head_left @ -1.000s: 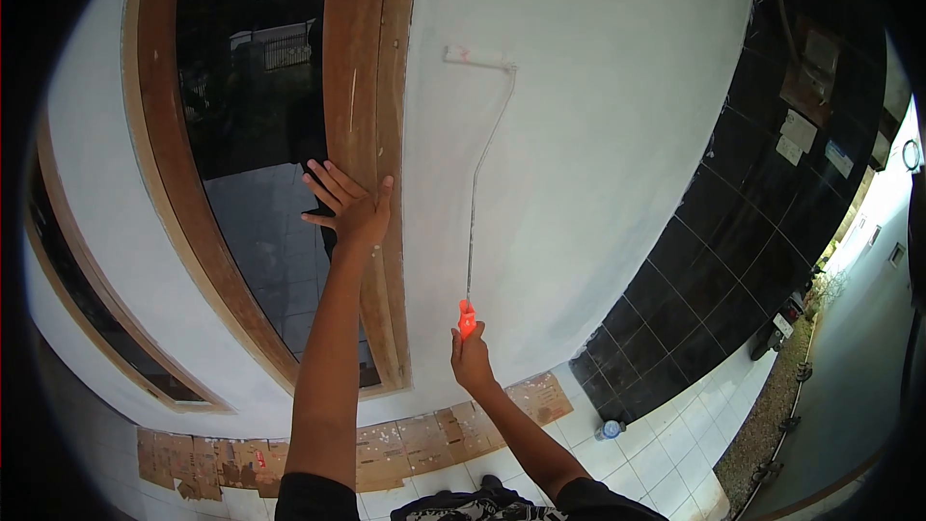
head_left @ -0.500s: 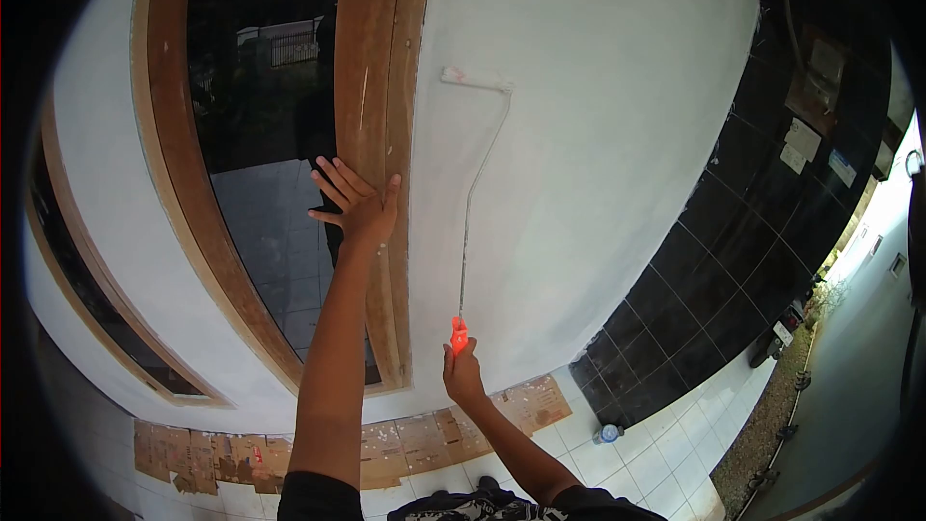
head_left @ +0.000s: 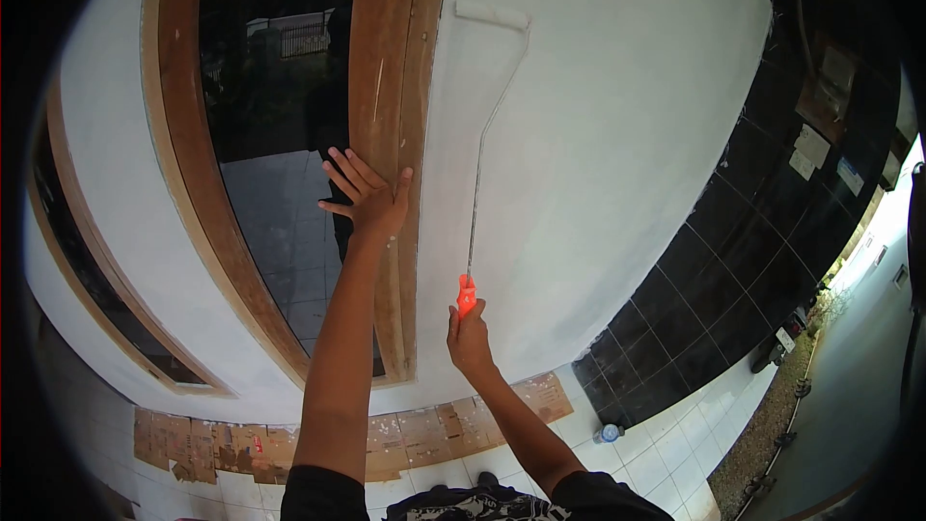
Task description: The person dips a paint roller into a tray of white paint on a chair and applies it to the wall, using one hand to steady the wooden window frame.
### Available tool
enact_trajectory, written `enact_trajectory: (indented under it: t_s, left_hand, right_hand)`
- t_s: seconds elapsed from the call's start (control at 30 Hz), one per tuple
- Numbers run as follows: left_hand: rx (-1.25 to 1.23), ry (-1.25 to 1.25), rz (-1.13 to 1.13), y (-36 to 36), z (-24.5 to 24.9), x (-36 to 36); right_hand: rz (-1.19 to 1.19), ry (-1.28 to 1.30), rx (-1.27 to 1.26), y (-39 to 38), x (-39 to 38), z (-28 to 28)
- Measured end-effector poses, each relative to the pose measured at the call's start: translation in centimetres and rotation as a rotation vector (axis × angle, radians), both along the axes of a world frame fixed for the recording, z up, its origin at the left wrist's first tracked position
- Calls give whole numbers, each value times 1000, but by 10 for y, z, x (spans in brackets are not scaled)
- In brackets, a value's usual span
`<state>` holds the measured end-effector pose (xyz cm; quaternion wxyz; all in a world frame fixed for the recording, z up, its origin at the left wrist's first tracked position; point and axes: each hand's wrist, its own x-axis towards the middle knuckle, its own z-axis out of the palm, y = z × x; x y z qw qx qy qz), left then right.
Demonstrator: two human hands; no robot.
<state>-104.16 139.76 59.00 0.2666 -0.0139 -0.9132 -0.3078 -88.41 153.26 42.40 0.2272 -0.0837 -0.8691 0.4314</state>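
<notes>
My right hand (head_left: pixel 469 336) is wrapped round the orange handle of a paint roller (head_left: pixel 477 174). Its long metal rod rises to the white roller head, which lies against the white wall (head_left: pixel 598 154) high up beside the wooden frame. My left hand (head_left: pixel 367 195) is spread against the wooden window frame (head_left: pixel 386 87), fingers apart, with the fingertips reaching over the dark glass (head_left: pixel 275 96). It holds nothing.
Flattened cardboard (head_left: pixel 424 436) with white paint spots runs along the floor at the wall's foot. A blue-and-clear container (head_left: pixel 608 434) stands on the white floor tiles near the black-tiled wall (head_left: pixel 704 280). Another window (head_left: pixel 106 280) is at left.
My right hand has moved up, and the roller head has travelled higher on the wall. My left hand stays on the wooden frame. The whole view has shifted slightly.
</notes>
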Motion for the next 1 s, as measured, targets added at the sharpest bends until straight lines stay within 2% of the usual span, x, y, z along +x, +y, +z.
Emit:
enact_trajectory:
  t_s: [0.07,0.17,0.23,0.4,0.53,0.6,0.8,0.87,0.9,1.0]
  left_hand:
    - [9,25,-2,-2,1,-1]
    - [-9,12,-12,-2,-3,-3]
    - [-14,18,8,-1,-2,-2]
    - [-4,31,-13,-2,-3,-2]
    - [-10,7,-3,-1,0,0]
    - [-5,10,-3,-2,1,0]
    - [-4,-4,-15,-3,-1,0]
    - [-5,-9,-24,-3,1,0]
    - [-5,-17,-29,-4,1,1]
    - [-7,-26,-36,-4,1,2]
  right_hand:
    - [-2,37,5,-11,13,-31]
    - [2,53,4,-10,6,-3]
    - [10,80,16,-3,-11,41]
    - [-33,243,163,16,-50,189]
    - [-55,286,180,16,-59,244]
    - [-37,320,171,11,-58,229]
    - [-29,160,81,-10,-36,90]
    - [-15,169,75,-14,-25,71]
    - [-3,165,62,-16,-23,69]
    - [-17,155,95,-9,-24,135]
